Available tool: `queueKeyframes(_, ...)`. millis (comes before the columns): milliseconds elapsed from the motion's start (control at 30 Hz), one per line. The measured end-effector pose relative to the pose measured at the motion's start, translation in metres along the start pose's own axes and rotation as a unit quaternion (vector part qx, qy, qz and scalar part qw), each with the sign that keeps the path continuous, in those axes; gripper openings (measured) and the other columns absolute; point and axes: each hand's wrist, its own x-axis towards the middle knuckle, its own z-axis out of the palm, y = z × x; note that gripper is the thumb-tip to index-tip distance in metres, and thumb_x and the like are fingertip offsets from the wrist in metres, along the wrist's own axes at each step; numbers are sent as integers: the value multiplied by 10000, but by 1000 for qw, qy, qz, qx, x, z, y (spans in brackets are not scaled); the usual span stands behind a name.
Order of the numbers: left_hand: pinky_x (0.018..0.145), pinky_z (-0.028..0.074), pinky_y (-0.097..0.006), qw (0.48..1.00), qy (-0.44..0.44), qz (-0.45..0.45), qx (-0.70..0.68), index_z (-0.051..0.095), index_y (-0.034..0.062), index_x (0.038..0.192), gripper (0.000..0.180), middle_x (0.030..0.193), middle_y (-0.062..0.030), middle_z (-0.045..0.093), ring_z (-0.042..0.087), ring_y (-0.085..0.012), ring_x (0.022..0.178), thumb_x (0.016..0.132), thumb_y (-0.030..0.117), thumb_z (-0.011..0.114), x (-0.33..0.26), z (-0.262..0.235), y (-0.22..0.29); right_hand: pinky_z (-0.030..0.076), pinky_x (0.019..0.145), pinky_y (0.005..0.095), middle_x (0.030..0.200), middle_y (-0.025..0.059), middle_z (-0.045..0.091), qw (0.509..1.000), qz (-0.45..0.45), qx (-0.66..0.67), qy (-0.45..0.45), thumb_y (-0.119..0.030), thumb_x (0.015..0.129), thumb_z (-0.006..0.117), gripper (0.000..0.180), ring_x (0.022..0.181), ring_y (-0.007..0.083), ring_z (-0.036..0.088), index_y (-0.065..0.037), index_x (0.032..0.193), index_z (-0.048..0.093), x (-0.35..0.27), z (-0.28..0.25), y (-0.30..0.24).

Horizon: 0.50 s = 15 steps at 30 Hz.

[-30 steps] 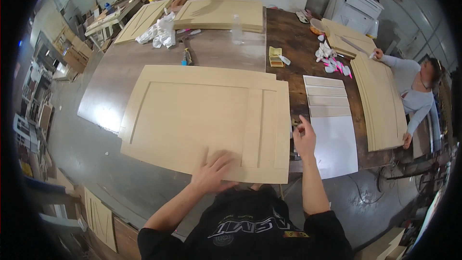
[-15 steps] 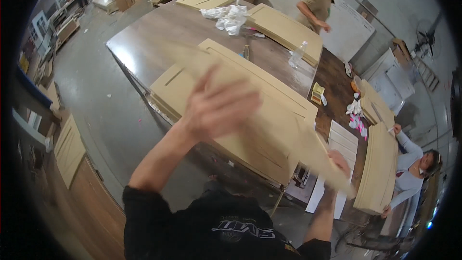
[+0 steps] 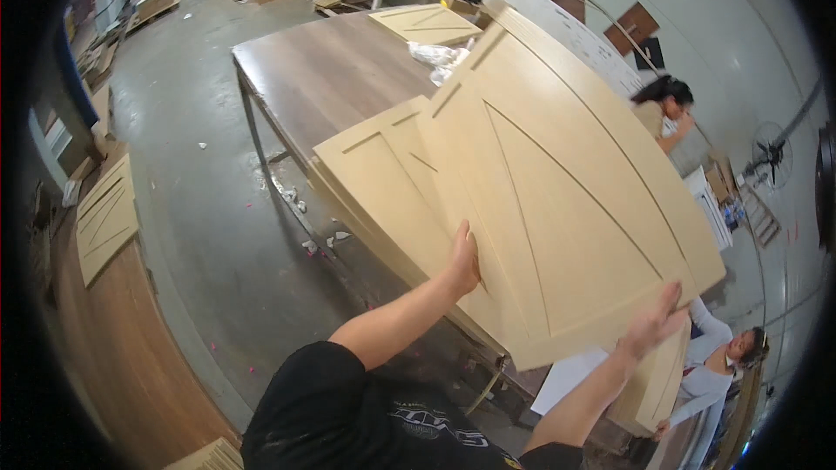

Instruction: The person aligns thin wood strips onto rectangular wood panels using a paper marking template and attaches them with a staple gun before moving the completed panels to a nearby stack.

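I hold a large cream panel (image 3: 557, 200) with grooved diagonal lines, tilted up over the table. My left hand (image 3: 466, 261) grips its left edge, the fingers hidden behind the board. At the lower right corner my right hand (image 3: 653, 324) is closed on the panel, thumb lying on its face. Beneath and to the left lies a stack of similar panels (image 3: 366, 148), partly covered by the raised one.
The brown table (image 3: 305, 61) carries white crumpled material (image 3: 435, 54) and another grooved panel (image 3: 427, 24). A person (image 3: 666, 109) stands beyond; a second person (image 3: 714, 361) at right holds a thick cream stack (image 3: 653, 374). More panels (image 3: 109, 222) lean at far left.
The panel has swung from a blurred, edge-on position to one with its grooved face visible. My left hand has gone from spread fingers in the air to gripping its edge.
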Motion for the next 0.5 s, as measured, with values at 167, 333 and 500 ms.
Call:
queueKeyframes(167,1171,425,-460,992,5,125,11,477,65,1544,705,1506,-139,589,573,-322,1362,1087,583,337,-65,-47,54,420,1156,397,1511,186,547,996,38,-57,-55,-332,1101,531,601,1323,295,575,113,1501,473,6,-145,116)
queueKeyframes(333,1075,529,-455,910,84,405,28,553,15,1432,510,1319,-161,678,646,-294,1238,1110,393,436,-212,-124,113,444,1106,385,1389,168,618,962,185,18,-200,-319,1098,532,518,1222,282,605,95,1407,573,-34,-152,106)
queueKeyframes(500,1185,423,-504,865,142,481,1,470,17,1533,586,1507,-178,568,547,-360,1376,1110,403,350,-416,-217,17,477,969,375,1180,121,681,915,261,-80,-297,-289,1098,532,395,1060,236,603,56,1202,693,-91,-145,150)
